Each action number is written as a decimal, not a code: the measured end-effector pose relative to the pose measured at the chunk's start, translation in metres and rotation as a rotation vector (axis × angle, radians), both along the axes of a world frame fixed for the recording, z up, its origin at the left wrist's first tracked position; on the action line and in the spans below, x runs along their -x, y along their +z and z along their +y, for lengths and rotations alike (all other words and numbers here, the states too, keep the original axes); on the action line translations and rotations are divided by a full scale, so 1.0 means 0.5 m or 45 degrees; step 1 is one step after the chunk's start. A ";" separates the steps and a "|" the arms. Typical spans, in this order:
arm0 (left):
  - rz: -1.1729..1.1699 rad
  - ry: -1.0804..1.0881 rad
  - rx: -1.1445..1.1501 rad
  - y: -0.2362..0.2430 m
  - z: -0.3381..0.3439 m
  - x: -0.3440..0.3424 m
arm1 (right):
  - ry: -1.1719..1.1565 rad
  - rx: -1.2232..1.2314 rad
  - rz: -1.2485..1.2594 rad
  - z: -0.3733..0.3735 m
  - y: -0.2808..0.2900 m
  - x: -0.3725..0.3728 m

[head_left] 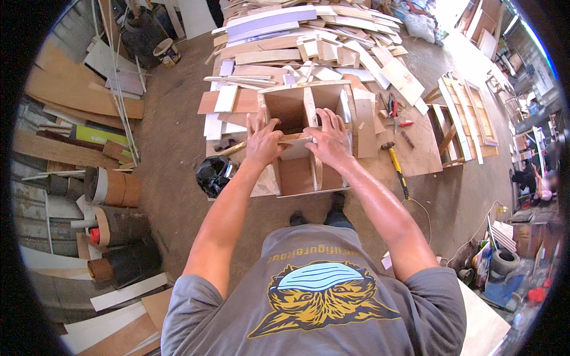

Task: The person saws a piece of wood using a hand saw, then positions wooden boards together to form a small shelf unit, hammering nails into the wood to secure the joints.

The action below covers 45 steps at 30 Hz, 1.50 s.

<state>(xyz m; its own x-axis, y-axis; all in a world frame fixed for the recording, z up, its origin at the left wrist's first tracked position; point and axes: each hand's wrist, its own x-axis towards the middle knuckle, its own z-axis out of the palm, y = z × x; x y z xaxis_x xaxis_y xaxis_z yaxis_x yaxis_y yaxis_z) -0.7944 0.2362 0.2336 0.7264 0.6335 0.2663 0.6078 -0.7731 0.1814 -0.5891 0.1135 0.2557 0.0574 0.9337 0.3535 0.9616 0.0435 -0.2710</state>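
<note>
An open wooden box frame [311, 99] with a lengthwise divider stands on the worktable in front of me. A short wooden crosspiece [295, 148] lies across its left-hand column, splitting that column into a far and a near compartment. My left hand [264, 139] is closed on the crosspiece's left end, at the box's left wall. At its other end, by the central divider, my right hand [330, 139] grips the same piece. Some of the fingertips dip inside the box and are hidden.
Right of the box lie a yellow-handled hammer [396, 164] and red-handled pliers [392, 107]. On its left are another hammer [233, 148] and a black plastic bag [213, 176]. Stacked wood offcuts [267, 56] cover the table's far part. Rolls of sheet material [119, 187] lie at far left.
</note>
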 end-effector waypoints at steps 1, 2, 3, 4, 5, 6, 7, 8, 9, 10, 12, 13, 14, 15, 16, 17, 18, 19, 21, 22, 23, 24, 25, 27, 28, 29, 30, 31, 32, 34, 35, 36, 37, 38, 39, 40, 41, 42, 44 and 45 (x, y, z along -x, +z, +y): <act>-0.006 -0.015 0.002 -0.001 -0.004 -0.004 | -0.015 0.002 -0.006 -0.003 -0.003 -0.002; -0.031 -0.004 0.020 0.002 -0.006 -0.005 | -0.009 -0.002 0.027 -0.003 -0.003 -0.002; -0.055 0.007 0.038 0.006 -0.008 -0.004 | -0.003 -0.008 0.061 -0.004 -0.003 -0.002; -0.054 -0.003 0.035 0.009 -0.012 0.000 | -0.008 -0.030 0.046 -0.006 -0.004 -0.002; -0.076 -0.013 0.055 0.012 -0.015 0.003 | -0.024 -0.032 0.043 -0.010 -0.005 -0.004; -0.096 -0.024 0.076 0.017 -0.017 0.005 | -0.015 -0.064 0.078 -0.015 -0.006 -0.006; -0.097 -0.039 0.075 0.022 -0.016 0.007 | -0.007 -0.096 0.114 -0.021 -0.007 -0.010; -0.217 -0.012 0.134 0.031 -0.015 0.018 | 0.003 -0.128 0.143 -0.027 0.003 -0.008; -0.341 0.007 0.203 0.051 -0.024 0.013 | -0.016 -0.122 0.142 -0.037 0.004 -0.013; -0.364 0.057 0.150 0.073 -0.034 0.011 | -0.043 -0.126 0.267 -0.046 0.003 -0.018; -0.669 0.035 0.344 0.091 -0.027 0.020 | -0.055 -0.188 0.460 -0.061 0.025 -0.021; -0.975 0.022 0.539 0.098 -0.027 0.021 | -0.059 -0.189 0.461 -0.067 0.024 -0.028; -1.145 0.015 0.731 0.110 -0.039 0.016 | -0.022 -0.239 0.442 -0.074 0.023 -0.038; -1.142 0.014 0.732 0.120 -0.047 0.013 | 0.017 -0.289 0.423 -0.079 0.024 -0.045; -1.333 0.057 0.882 0.129 -0.053 0.008 | 0.020 -0.299 0.433 -0.088 0.026 -0.051; -1.521 0.101 1.033 0.139 -0.061 0.004 | 0.017 -0.300 0.439 -0.091 0.020 -0.063; -1.578 0.097 0.968 0.152 -0.067 -0.001 | 0.025 -0.371 0.473 -0.093 0.007 -0.080; -1.571 0.099 0.966 0.165 -0.072 -0.006 | 0.034 -0.443 0.507 -0.094 -0.008 -0.098; -1.762 0.146 0.881 0.193 -0.082 -0.020 | -0.087 -0.499 0.607 -0.092 -0.049 -0.145; -1.762 0.155 0.910 0.207 -0.086 -0.029 | -0.209 -0.551 0.698 -0.091 -0.074 -0.174; -1.761 0.158 0.916 0.217 -0.090 -0.049 | -0.212 -0.545 0.698 -0.090 -0.097 -0.213; -1.760 0.168 0.919 0.231 -0.096 -0.068 | -0.419 -0.423 0.848 -0.088 -0.122 -0.253; -1.759 0.179 0.922 0.243 -0.103 -0.089 | -0.626 -0.293 0.992 -0.091 -0.150 -0.290; -1.743 0.185 0.935 0.263 -0.116 -0.139 | -0.781 -0.085 0.975 -0.100 -0.245 -0.363; -1.759 0.213 0.963 0.268 -0.120 -0.167 | -0.935 0.122 0.944 -0.100 -0.293 -0.396; -1.776 0.240 0.995 0.270 -0.124 -0.200 | -0.931 0.123 0.948 -0.105 -0.339 -0.425; -1.801 0.239 1.013 0.275 -0.133 -0.235 | -0.951 0.240 0.894 -0.112 -0.382 -0.444; -1.832 0.220 0.996 0.283 -0.145 -0.273 | -0.966 0.359 0.840 -0.116 -0.414 -0.456; -1.830 0.242 1.046 0.276 -0.149 -0.296 | -0.952 0.365 0.848 -0.115 -0.432 -0.461; -1.843 0.287 1.083 0.264 -0.160 -0.365 | -1.040 0.515 0.901 -0.124 -0.465 -0.480; -1.833 0.295 1.073 0.256 -0.160 -0.389 | -1.031 0.520 0.914 -0.119 -0.477 -0.485; -1.825 0.318 1.088 0.239 -0.158 -0.412 | -1.025 0.518 0.852 -0.115 -0.489 -0.491; -1.818 0.339 1.105 0.230 -0.158 -0.437 | -1.021 0.516 0.789 -0.110 -0.499 -0.501; -1.817 0.341 1.071 0.232 -0.164 -0.474 | -1.024 0.523 0.797 -0.110 -0.510 -0.517; -1.807 0.344 1.076 0.226 -0.164 -0.503 | -0.936 0.498 0.918 -0.110 -0.520 -0.536; -1.767 0.384 1.097 0.215 -0.161 -0.530 | -0.850 0.470 1.038 -0.110 -0.530 -0.556; -1.724 0.438 1.102 0.202 -0.156 -0.542 | -0.841 0.481 1.052 -0.103 -0.523 -0.557; -1.670 0.484 1.061 0.178 -0.144 -0.546 | -0.892 0.420 1.201 -0.095 -0.504 -0.560; -1.592 0.552 1.002 0.140 -0.124 -0.558 | -0.946 0.364 1.350 -0.092 -0.477 -0.581; -1.521 0.601 0.952 0.136 -0.116 -0.574 | -0.985 0.140 1.336 -0.102 -0.479 -0.613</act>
